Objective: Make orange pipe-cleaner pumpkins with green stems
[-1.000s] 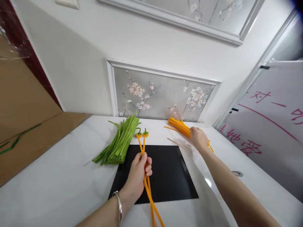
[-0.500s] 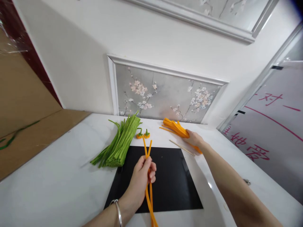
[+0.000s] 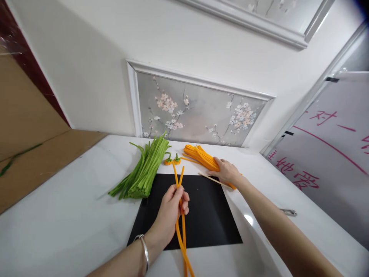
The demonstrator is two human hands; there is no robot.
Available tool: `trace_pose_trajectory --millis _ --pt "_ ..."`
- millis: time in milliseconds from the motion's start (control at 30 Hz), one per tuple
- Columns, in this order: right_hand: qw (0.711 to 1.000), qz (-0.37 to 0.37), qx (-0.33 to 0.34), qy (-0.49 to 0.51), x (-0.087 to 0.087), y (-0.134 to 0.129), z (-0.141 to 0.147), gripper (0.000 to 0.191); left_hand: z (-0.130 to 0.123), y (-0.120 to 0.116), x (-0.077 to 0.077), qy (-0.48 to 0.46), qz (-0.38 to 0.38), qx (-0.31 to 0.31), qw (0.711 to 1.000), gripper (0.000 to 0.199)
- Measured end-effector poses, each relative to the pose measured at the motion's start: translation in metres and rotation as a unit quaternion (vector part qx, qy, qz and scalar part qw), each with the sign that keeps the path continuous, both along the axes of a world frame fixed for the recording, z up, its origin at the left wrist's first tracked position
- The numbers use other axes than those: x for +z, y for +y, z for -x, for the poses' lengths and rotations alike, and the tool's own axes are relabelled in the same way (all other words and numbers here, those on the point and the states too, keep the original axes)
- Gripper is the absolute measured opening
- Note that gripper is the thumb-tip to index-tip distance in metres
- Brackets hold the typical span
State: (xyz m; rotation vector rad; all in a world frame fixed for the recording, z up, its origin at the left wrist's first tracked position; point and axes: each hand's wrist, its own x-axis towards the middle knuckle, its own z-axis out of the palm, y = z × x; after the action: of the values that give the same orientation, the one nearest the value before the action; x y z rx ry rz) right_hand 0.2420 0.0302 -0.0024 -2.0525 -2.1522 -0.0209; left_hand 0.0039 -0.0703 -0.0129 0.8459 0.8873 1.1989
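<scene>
Two orange pipe cleaners [image 3: 184, 246] cross in my left hand [image 3: 173, 206], pinched between thumb and fingers above a black mat [image 3: 207, 215]. My right hand [image 3: 226, 171] is closed over the near end of an orange pipe cleaner bundle [image 3: 198, 154], at the mat's far right corner. A thin wooden stick [image 3: 211, 178] runs partly beneath that hand. Left of the mat lies a bundle of green pipe cleaners [image 3: 148, 167]. Between the bundles sit two small orange pieces with green tops, one on the left [image 3: 168, 161] and one on the right [image 3: 177, 159].
The white table [image 3: 75, 200] meets a wall with a framed floral panel [image 3: 198, 111]. Brown cardboard [image 3: 52, 154] lies at the left. A metal object [image 3: 289, 212] is beyond my right forearm, and a white board with red writing [image 3: 331, 142] stands at the right.
My right hand and the orange bundle have shifted left, towards the small pieces. The left hand still pinches the two orange strands. The view has moved slightly.
</scene>
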Motion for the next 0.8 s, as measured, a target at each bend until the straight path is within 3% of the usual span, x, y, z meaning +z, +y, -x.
trace_pose_trajectory --millis 100,167,233,333,567,633,800 --pt "0.999 -0.044 0.015 -0.019 0.008 -0.012 0.003 0.062 0.001 -0.002 0.003 0.018 -0.011 -0.029 0.999 0.026" --pt "0.997 -0.074 0.025 -0.029 0.010 -0.023 0.009 0.044 0.001 -0.004 0.004 0.021 -0.011 -0.045 0.999 0.023" --pt "0.996 -0.077 0.043 -0.033 0.008 -0.034 0.018 0.028 0.000 -0.004 0.003 0.020 -0.011 -0.049 0.999 0.020" --pt "0.995 -0.062 0.072 -0.036 -0.002 -0.048 0.032 0.020 -0.001 -0.002 0.002 0.032 -0.013 -0.043 0.998 0.019" --pt "0.994 -0.068 0.076 0.033 -0.018 -0.073 0.058 0.023 -0.004 -0.004 0.008 0.075 0.034 -0.016 0.996 0.033" --pt "0.990 -0.068 0.099 0.069 -0.015 -0.081 0.065 0.022 -0.006 -0.011 0.010 0.089 0.043 -0.033 0.995 0.036" --pt "0.968 -0.081 0.123 0.201 0.004 -0.090 0.075 0.030 -0.006 -0.019 0.012 0.147 -0.032 -0.032 0.988 0.034"
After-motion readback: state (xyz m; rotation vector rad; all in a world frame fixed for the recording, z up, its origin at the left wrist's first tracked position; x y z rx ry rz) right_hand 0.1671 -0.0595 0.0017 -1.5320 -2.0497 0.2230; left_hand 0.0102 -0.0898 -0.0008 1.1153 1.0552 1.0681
